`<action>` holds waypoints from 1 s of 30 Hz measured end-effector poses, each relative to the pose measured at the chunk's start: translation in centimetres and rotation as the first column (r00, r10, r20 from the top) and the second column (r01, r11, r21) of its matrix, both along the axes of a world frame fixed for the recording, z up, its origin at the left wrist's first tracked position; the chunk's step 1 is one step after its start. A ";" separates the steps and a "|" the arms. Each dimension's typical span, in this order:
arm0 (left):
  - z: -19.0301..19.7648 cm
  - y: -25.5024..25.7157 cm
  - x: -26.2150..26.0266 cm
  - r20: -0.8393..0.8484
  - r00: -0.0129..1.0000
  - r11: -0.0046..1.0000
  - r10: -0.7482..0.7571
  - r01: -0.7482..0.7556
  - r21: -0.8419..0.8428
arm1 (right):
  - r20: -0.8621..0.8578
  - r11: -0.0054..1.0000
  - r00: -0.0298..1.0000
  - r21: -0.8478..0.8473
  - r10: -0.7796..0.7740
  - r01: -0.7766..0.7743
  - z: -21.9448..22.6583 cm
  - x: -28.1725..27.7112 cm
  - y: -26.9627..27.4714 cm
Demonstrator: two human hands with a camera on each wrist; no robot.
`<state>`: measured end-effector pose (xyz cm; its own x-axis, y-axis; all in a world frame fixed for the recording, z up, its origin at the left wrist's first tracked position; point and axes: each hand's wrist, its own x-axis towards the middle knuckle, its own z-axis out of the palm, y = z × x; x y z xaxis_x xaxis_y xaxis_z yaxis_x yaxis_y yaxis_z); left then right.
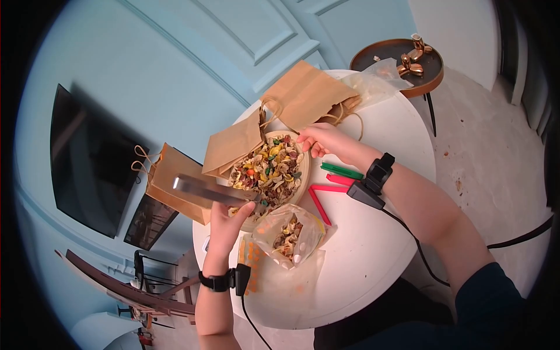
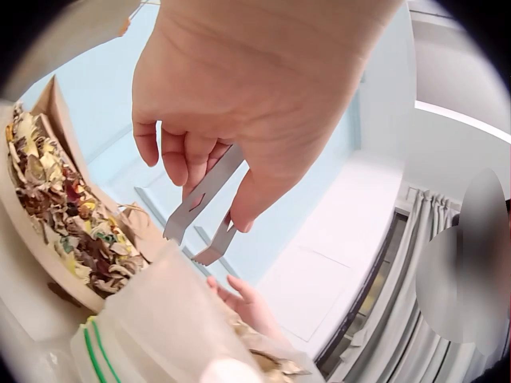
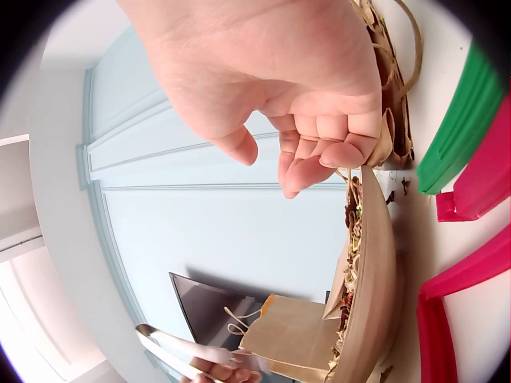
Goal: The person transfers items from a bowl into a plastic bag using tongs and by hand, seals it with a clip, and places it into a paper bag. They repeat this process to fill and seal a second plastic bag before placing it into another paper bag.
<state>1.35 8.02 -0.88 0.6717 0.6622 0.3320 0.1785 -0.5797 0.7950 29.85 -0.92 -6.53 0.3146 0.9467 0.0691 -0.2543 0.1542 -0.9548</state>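
My left hand (image 1: 226, 230) grips metal tongs (image 1: 204, 189) over the near left part of a round tray (image 1: 304, 178) heaped with dried petals and pieces (image 1: 271, 169). In the left wrist view the tongs (image 2: 200, 199) hang from the hand (image 2: 231, 88) with their tips apart and nothing between them. My right hand (image 1: 326, 142) is at the tray's far right edge, its fingers loosely curled and holding nothing, as the right wrist view shows (image 3: 287, 88). Beside the tray's near edge stands an unsealed clear bag (image 1: 309, 240) with some dried pieces (image 1: 287, 238) inside.
Brown paper bags (image 1: 309, 93) (image 1: 233, 143) (image 1: 175, 181) stand around the tray's far and left sides. Green (image 1: 342, 171) and red (image 1: 319, 205) strips lie on the white table (image 1: 373, 245), right of the tray. A small round side table (image 1: 373, 53) holds shiny figurines (image 1: 410, 65).
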 end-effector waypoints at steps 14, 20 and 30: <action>-4.1 3.0 2.7 -0.145 0.989 0.996 -0.023 0.011 -0.089 | -0.001 1.000 1.000 0.010 0.001 -0.001 0.3 0.0 -0.2; -4.6 3.6 3.0 -0.195 0.981 0.999 0.006 0.003 0.045 | 0.009 1.000 1.000 0.018 0.011 -0.011 0.3 0.0 -0.2; -3.5 3.6 2.6 -0.013 0.997 0.993 0.070 -0.068 0.097 | 0.001 1.000 1.000 0.011 0.008 -0.008 0.3 0.2 0.0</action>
